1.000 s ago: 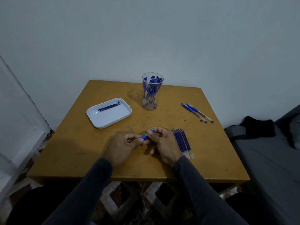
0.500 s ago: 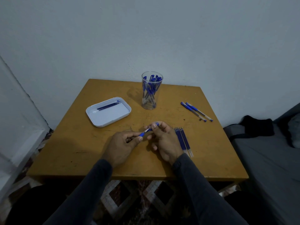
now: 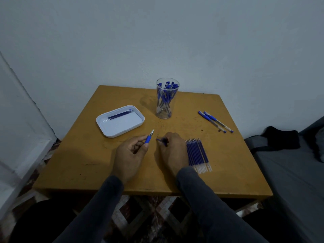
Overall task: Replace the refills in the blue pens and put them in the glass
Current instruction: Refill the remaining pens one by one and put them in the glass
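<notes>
My left hand [image 3: 130,153] grips a blue pen [image 3: 149,138] with its metal tip pointing up and away. My right hand [image 3: 172,149] holds the pen's blue cap [image 3: 161,140] in its curled fingers, a short gap from the pen. Several blue refills [image 3: 197,153] lie in a row just right of my right hand. Two blue pens [image 3: 215,121] lie at the table's right side. The clear glass [image 3: 166,98] at the back holds several blue pens. A white tray [image 3: 121,122] at the left holds a used refill [image 3: 119,115].
The wooden table [image 3: 87,155] stands against a white wall. A grey bed with a black cloth [image 3: 280,139] on it is close on the right. A white ledge runs along the left.
The hands have moved apart: the cap came off the pen in my right hand, and my left hand now holds the pen with its tip bare.
</notes>
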{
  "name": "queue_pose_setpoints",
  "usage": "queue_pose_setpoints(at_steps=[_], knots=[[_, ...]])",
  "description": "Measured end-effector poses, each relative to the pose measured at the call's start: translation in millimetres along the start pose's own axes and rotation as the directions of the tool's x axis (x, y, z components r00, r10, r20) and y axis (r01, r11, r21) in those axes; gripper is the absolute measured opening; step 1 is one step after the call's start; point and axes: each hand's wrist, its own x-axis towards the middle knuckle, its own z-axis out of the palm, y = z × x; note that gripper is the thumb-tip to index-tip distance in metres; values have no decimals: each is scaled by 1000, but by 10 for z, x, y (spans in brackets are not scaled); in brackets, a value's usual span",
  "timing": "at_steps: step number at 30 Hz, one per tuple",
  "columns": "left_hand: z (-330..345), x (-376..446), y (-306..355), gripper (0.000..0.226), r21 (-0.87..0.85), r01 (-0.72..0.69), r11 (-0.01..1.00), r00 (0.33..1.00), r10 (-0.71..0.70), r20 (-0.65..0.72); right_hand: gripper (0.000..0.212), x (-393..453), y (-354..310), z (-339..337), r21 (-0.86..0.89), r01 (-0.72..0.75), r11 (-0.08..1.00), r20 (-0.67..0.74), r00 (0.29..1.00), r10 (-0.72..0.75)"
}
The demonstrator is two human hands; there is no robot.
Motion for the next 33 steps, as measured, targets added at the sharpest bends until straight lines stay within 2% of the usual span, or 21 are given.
queue_pose_setpoints(at_steps=[3, 7, 8, 10, 12, 13, 16, 21, 28, 33], knots=[[1, 3, -7, 36, 41, -63, 997, 998, 61, 33, 12, 55, -5, 2, -54, 2, 999, 17, 1000, -2], [0, -5, -9, 38, 74, -83, 994, 996, 79, 51, 26, 50, 45, 5, 28, 8, 1000, -30, 1000, -7], [4, -10, -7, 38, 84, -91, 992, 995, 87, 50, 22, 39, 67, 0, 80, 14, 997, -57, 998, -9], [15, -9, 0, 37, 96, -92, 991, 995, 88, 39, 15, 25, 95, -21, 294, -22, 956, -44, 998, 37], [20, -11, 13, 36, 95, -79, 992, 996, 76, 36, 19, 8, 94, -59, 538, -129, 833, 39, 991, 128], [25, -12, 20, 35, 95, -80, 992, 996, 76, 39, 24, 1, 89, -82, 597, -157, 787, 69, 987, 144], [22, -19, 30, 33, 89, -84, 993, 995, 79, 53, 45, -1, 65, -98, 596, -126, 793, 91, 992, 90], [23, -18, 24, 32, 84, -91, 992, 994, 86, 62, 32, 22, 87, -103, 578, -121, 807, 114, 991, 67], [55, -20, 17, 26, 100, -99, 990, 991, 90, 94, 15, 11, 141, -200, 665, -187, 723, 248, 969, 22], [33, -23, 21, 25, 109, -116, 987, 993, 111, 49, 25, 32, 134, -255, 655, -266, 707, 311, 948, 69]])
